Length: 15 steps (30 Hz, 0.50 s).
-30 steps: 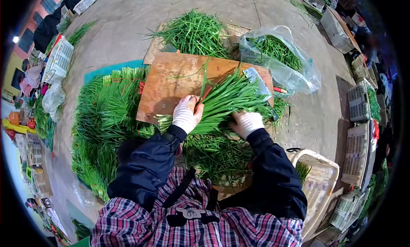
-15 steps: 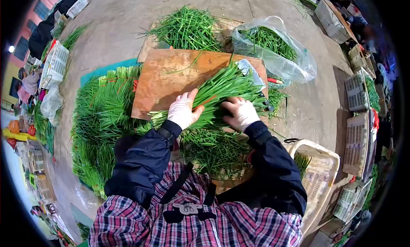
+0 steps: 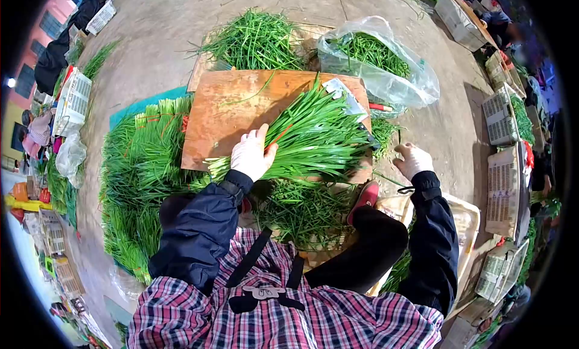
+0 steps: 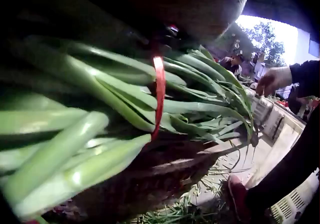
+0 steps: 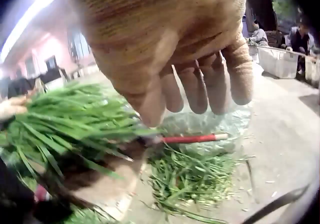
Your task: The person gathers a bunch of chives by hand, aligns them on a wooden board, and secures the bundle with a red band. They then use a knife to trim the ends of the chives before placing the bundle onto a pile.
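My gloved left hand [image 3: 249,157] grips a bunch of garlic chives [image 3: 319,138] near its pale cut ends, on a tilted wooden board [image 3: 217,117]. A red tie [image 4: 159,96] circles the bunch close to the thumb. The leaves fan out to the right, partly over a broad metal blade [image 3: 347,99] with a dark handle. My gloved right hand [image 3: 415,161] is away from the bunch, out to the right over the floor. In the right wrist view its fingers [image 5: 195,91] hang loosely bent, with nothing between them.
Tied chives [image 3: 142,144] are stacked left of the board. Loose chives [image 3: 256,41] lie behind it, beside a clear plastic bag [image 3: 416,84]. A red handle [image 3: 380,107] lies by the board's right edge. A white crate [image 3: 467,228] stands near my right forearm.
My right hand has left the leafy side of the bunch and moved right. My left hand keeps its grip near the red tie. A red shoe has come into view beside the board.
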{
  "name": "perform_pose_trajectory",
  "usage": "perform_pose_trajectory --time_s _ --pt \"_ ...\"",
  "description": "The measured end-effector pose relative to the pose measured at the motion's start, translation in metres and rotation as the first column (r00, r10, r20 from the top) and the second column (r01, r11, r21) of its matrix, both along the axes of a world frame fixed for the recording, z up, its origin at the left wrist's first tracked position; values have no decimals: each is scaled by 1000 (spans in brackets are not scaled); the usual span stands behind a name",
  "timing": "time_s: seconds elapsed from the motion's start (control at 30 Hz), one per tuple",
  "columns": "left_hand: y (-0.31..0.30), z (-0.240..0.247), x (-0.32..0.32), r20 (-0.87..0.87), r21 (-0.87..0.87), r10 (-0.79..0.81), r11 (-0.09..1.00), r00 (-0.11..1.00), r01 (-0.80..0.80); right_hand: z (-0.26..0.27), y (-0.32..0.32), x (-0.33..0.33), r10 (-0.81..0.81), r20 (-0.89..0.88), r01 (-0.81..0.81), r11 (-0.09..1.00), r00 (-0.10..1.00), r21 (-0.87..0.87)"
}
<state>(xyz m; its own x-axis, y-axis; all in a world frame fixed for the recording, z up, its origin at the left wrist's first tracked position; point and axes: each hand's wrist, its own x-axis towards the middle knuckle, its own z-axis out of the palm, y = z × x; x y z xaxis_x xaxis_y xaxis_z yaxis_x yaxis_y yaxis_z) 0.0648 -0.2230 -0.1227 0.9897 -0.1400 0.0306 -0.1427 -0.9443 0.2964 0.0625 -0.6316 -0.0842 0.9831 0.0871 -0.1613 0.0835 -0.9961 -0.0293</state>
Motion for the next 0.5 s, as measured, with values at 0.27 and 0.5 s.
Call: perform_pose_trajectory --time_s 0.27,0.5 --pt "-6 -1 -10 112 -10 -27 1000 993 28 -25 123 13 107 -167 23 775 980 632" --pt "-8 -4 -13 116 34 -9 999 993 5 -49 165 19 126 -152 -19 824 980 566"
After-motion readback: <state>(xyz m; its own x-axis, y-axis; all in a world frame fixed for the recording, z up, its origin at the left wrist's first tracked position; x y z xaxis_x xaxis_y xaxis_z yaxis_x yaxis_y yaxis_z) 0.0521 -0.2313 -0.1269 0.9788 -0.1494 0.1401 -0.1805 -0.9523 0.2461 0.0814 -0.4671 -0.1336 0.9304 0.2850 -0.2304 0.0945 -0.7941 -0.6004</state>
